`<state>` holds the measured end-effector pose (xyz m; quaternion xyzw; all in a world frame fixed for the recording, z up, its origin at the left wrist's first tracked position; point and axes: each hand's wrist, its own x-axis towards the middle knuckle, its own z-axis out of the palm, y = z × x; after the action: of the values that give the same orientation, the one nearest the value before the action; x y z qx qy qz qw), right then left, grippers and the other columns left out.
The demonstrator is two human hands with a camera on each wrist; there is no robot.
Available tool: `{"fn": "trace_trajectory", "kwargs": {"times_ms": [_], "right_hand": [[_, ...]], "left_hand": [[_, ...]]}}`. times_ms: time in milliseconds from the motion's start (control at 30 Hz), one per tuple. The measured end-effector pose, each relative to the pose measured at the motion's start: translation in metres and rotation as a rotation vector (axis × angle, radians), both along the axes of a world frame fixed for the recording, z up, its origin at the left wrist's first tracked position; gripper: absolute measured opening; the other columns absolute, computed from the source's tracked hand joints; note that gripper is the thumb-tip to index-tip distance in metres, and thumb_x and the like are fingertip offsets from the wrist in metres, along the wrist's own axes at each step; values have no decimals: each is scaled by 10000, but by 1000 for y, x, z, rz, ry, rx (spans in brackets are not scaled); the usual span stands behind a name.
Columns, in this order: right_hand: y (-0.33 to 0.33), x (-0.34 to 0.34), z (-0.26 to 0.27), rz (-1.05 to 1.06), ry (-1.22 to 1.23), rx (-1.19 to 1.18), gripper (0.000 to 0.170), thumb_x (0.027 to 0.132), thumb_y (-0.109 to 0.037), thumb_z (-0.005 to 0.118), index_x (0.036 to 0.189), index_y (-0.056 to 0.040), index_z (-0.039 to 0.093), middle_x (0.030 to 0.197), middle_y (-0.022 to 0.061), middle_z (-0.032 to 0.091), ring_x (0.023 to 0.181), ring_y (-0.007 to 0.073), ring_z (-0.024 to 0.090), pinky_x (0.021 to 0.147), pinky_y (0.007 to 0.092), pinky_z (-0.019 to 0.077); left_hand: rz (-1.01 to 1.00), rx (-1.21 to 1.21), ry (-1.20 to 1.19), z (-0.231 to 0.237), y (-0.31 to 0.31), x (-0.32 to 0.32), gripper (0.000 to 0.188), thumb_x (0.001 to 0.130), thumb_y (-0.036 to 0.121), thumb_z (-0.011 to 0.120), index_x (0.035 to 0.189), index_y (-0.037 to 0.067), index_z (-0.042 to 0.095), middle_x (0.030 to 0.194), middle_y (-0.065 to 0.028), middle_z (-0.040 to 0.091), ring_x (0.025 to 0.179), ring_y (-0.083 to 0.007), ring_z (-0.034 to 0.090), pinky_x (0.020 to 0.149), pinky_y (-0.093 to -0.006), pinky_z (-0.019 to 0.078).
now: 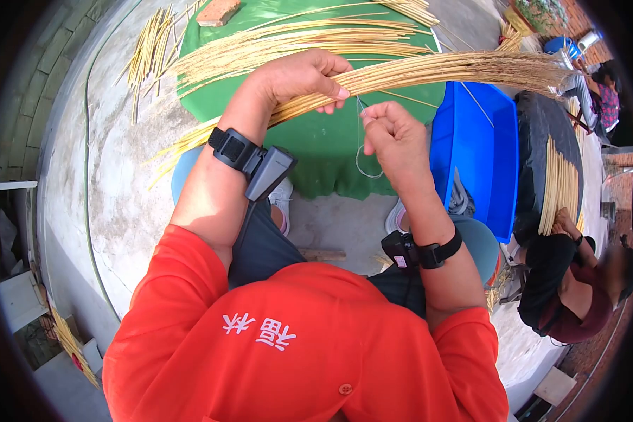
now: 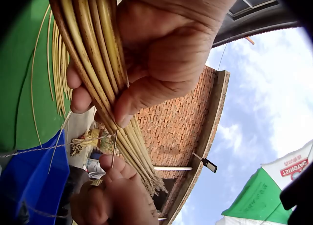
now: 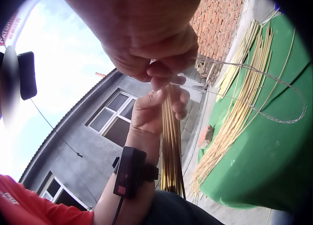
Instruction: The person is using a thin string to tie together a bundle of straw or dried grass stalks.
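My left hand (image 1: 299,76) grips a bundle of long dry stalks (image 1: 429,72), thumb laid along it. The bundle slants across in front of me, its bushy ends pointing right. Just below it, my right hand (image 1: 395,137) pinches a thin straight needle (image 2: 115,149), whose tip meets the stalks near the left thumb. A twisted twine (image 1: 359,165) hangs in a loose loop from the bundle and the right hand. In the right wrist view, this twine (image 3: 288,119) spreads out over the green cloth. The right fingers partly hide the needle.
A green cloth (image 1: 330,155) in front bears more loose stalks (image 1: 295,42) and a brick (image 1: 218,12). Beside my right arm stands a blue bin (image 1: 475,155). Another person (image 1: 577,281) at the right handles stalks (image 1: 560,186).
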<state>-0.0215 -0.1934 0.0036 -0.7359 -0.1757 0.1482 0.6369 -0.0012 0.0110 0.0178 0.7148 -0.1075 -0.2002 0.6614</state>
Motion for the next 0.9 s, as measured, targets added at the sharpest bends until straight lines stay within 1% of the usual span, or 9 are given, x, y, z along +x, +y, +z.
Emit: {"fn": "trace_trajectory", "kwargs": {"times_ms": [67,100,400,467,533,600,800,867,900], "right_hand": [[0,1,-1,-2,-17,47,72,836,-78,548,854,-32,600,532,-19,529,453,14,401,432,189,286],[-1,2,-1,-1,-17,47,72,836,-78,548,854,-32,600,532,-19,529,453,14,401,432,189,286],[-3,1,5,5,12,27,70,831,-74,553,856,-23,595,533,-19,523,453,14,398,427,186,274],[-7,3,10,50,41,16,58,827,-59,551,829,-2,557,556,4,542,482,37,472,449,198,358],[-11,8,18,-11,-24,-8,57,834,-66,549,829,-9,554,560,1,542,490,35,475,450,200,362],[-18,11,20,-75,-80,-30,58,841,-72,548,830,-15,551,565,-1,542,498,33,479,452,203,365],[-23,11,5,183,-271,-216,13,819,-36,538,823,-35,551,634,51,567,518,116,528,497,255,426],[-23,12,10,180,-263,-392,47,840,-17,538,874,-12,571,719,29,588,659,89,572,567,226,462],[-23,14,4,151,-350,-347,59,832,-13,547,878,-3,582,727,49,590,654,105,577,574,238,461]], "left_hand": [[-12,20,10,-1,3,2,209,791,89,609,961,-26,570,757,-46,608,648,-103,578,580,-225,477],[-24,41,19,0,4,2,259,785,81,607,1016,-25,558,792,-50,610,661,-97,575,600,-218,475],[-19,38,10,-1,3,1,233,779,79,606,987,-19,569,770,-39,604,656,-92,572,596,-209,470],[0,47,-22,-1,4,2,240,777,79,610,991,-21,568,774,-37,602,653,-98,567,602,-214,470],[27,56,-65,0,5,3,247,775,79,614,995,-23,567,777,-36,601,649,-103,562,608,-218,470],[200,310,-224,-1,2,2,295,782,95,618,1034,-42,550,787,-40,601,648,-117,555,613,-243,470],[299,704,-395,3,-1,1,366,769,106,623,1092,-42,534,808,-99,606,619,-152,563,608,-292,464],[329,687,-388,8,-4,-1,363,756,114,633,1081,-26,549,811,-115,606,605,-168,566,608,-298,462],[331,647,-351,10,-5,-1,368,756,125,635,1082,-21,549,809,-117,607,606,-169,568,608,-301,463]]}}
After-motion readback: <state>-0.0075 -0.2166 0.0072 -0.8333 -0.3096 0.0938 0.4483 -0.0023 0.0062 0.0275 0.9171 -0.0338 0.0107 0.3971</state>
